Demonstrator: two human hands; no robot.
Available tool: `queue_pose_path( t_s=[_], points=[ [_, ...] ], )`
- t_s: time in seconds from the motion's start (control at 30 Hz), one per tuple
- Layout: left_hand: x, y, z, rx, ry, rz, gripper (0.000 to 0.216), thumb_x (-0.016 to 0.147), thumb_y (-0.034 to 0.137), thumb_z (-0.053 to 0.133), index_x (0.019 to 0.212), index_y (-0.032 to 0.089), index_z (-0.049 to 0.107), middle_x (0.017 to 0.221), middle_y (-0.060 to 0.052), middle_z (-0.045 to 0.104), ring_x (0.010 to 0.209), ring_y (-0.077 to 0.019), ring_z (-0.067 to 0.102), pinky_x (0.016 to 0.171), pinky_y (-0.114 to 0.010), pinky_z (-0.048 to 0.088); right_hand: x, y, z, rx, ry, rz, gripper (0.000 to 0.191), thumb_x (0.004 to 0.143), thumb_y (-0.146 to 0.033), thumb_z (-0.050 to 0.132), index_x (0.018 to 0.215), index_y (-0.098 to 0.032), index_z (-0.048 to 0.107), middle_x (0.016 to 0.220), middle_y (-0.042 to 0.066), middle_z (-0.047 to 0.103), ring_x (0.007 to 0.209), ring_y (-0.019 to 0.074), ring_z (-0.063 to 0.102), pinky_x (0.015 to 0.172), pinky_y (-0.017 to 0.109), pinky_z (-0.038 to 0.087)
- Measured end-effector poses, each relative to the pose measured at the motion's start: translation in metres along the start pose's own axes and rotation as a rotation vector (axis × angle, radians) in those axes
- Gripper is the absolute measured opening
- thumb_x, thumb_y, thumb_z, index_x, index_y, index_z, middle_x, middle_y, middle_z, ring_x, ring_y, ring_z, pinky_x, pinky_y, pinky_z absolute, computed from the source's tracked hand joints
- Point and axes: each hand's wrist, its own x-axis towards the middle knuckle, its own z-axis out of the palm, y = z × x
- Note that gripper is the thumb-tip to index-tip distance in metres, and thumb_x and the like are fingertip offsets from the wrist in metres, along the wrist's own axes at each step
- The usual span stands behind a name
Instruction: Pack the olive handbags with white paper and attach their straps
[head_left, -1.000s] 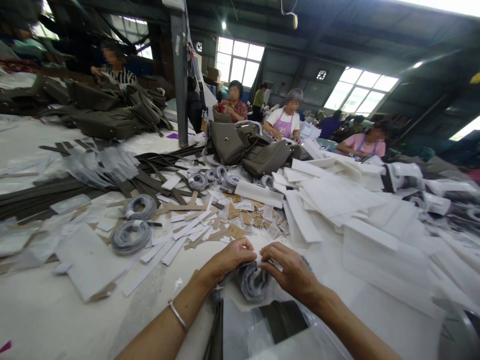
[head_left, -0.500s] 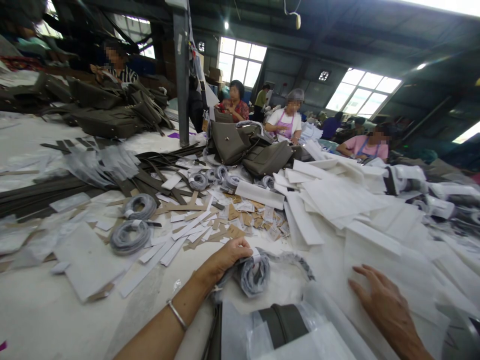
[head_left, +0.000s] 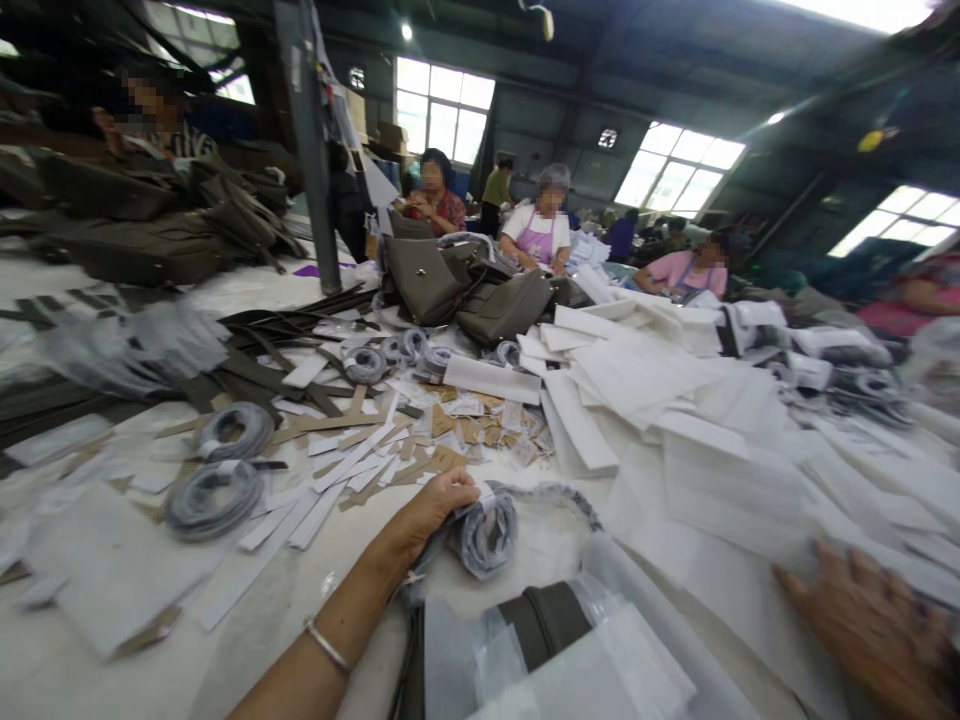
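White band (head_left: 487,495) pinched in its grip, the left hand (head_left: 436,508) alone steadies the coil (head_left: 506,535), the right hand (head_left: 870,612) gone farther right of it, spread over sheets (head_left: 720,500).

We view the scene from one head-worn camera; it sits above the near side of the table (head_left: 553,548), facing forward and down; the left grip (head_left: 436,502) and right grip (head_left: 870,610) appear at close range, in the lower half; the far windows (head_left: 444,110) stand well beyond, in the upper half; we see the room tilted, sloping down rightward.
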Motion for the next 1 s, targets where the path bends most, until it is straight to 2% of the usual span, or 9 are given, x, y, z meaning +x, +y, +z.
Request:
queue_pose_path(
  t_s=[0.13, 0.33, 0.47, 0.57, 0.77, 0.83, 0.9, 0.97, 1.0],
  points=[
    [-0.004, 0.005, 0.0, 0.023, -0.06, -0.009, 0.039, 0.071, 0.046, 0.073, 0.086, 0.02, 0.049, 0.07, 0.003, 0.062, 0.059, -0.0121, 0.055, 0.058, -0.023, 0.038, -0.007, -0.003, -0.012, -0.185, 0.064, -0.005, 0.062, 0.082, -0.045, 0.035, 0.13, -0.011, 0.055, 0.141, 0.028, 0.045, 0.129, 0.0447, 0.044, 0.103, 0.06, 0.035],
    [-0.007, 0.012, 0.011, 0.076, -0.118, 0.005, 0.044, 0.071, 0.048, 0.076, 0.089, 0.021, 0.046, 0.075, 0.002, 0.064, 0.062, -0.0134, 0.058, 0.06, -0.023, 0.041, 0.003, -0.007, -0.029, 0.028, 0.165, 0.13, 0.064, 0.087, -0.045, 0.041, 0.139, -0.007, 0.045, 0.144, 0.025, 0.042, 0.135, 0.0408, 0.04, 0.106, 0.053, 0.037],
    [-0.006, 0.014, 0.018, 0.123, -0.09, 0.042, 0.051, 0.064, 0.048, 0.082, 0.09, 0.02, 0.047, 0.071, 0.004, 0.059, 0.06, -0.0107, 0.054, 0.059, -0.021, 0.036, 0.009, -0.005, -0.024, 0.132, 0.091, 0.275, 0.063, 0.089, -0.045, 0.046, 0.141, -0.01, 0.046, 0.142, 0.026, 0.046, 0.132, 0.0444, 0.042, 0.102, 0.055, 0.039],
    [-0.005, 0.016, 0.023, 0.171, -0.078, 0.055, 0.053, 0.06, 0.047, 0.084, 0.088, 0.02, 0.048, 0.066, 0.006, 0.055, 0.057, -0.0091, 0.049, 0.056, -0.02, 0.033, 0.009, -0.009, -0.024, 0.154, 0.102, 0.285, 0.061, 0.088, -0.036, 0.048, 0.143, -0.011, 0.045, 0.146, 0.024, 0.043, 0.133, 0.0441, 0.04, 0.104, 0.055, 0.036],
    [-0.013, 0.018, 0.033, 0.238, -0.08, 0.065, 0.05, 0.069, 0.054, 0.079, 0.089, 0.021, 0.048, 0.07, 0.004, 0.06, 0.062, -0.0115, 0.055, 0.059, -0.021, 0.037, 0.015, 0.002, -0.057, 0.23, -0.114, 0.308, 0.071, 0.081, -0.023, 0.053, 0.148, -0.007, 0.035, 0.152, 0.025, 0.035, 0.14, 0.037, 0.035, 0.108, 0.047, 0.035],
    [-0.011, 0.015, 0.032, 0.227, -0.038, 0.065, 0.053, 0.066, 0.059, 0.08, 0.089, 0.022, 0.049, 0.072, 0.003, 0.063, 0.063, -0.0133, 0.057, 0.061, -0.022, 0.04, 0.02, 0.02, -0.072, 0.232, -0.176, 0.371, 0.063, 0.079, -0.027, 0.059, 0.139, -0.011, 0.049, 0.14, 0.022, 0.051, 0.129, 0.0361, 0.049, 0.101, 0.044, 0.041],
    [-0.008, 0.011, 0.032, 0.233, -0.008, 0.071, 0.058, 0.06, 0.062, 0.082, 0.088, 0.022, 0.051, 0.07, 0.003, 0.063, 0.063, -0.0143, 0.058, 0.061, -0.022, 0.041, 0.019, 0.038, -0.084, 0.258, -0.257, 0.443, 0.04, 0.076, -0.032, 0.065, 0.111, -0.013, 0.068, 0.107, 0.017, 0.07, 0.105, 0.0349, 0.064, 0.086, 0.041, 0.048],
    [-0.007, 0.009, 0.035, 0.25, 0.006, 0.081, 0.06, 0.056, 0.065, 0.083, 0.085, 0.022, 0.053, 0.069, 0.003, 0.063, 0.062, -0.0155, 0.059, 0.06, -0.023, 0.043, 0.011, 0.053, -0.094, 0.32, -0.35, 0.508, 0.021, 0.073, -0.036, 0.067, 0.075, -0.015, 0.07, 0.071, 0.011, 0.069, 0.076, 0.0303, 0.067, 0.068, 0.036, 0.048],
    [-0.009, 0.009, 0.037, 0.256, 0.013, 0.084, 0.06, 0.055, 0.066, 0.082, 0.084, 0.022, 0.053, 0.068, 0.003, 0.063, 0.062, -0.0162, 0.059, 0.06, -0.024, 0.044, 0.005, 0.057, -0.098, 0.367, -0.394, 0.534, 0.023, 0.072, -0.038, 0.068, 0.063, -0.017, 0.066, 0.061, 0.009, 0.065, 0.065, 0.027, 0.065, 0.061, 0.034, 0.046]
  ],
)
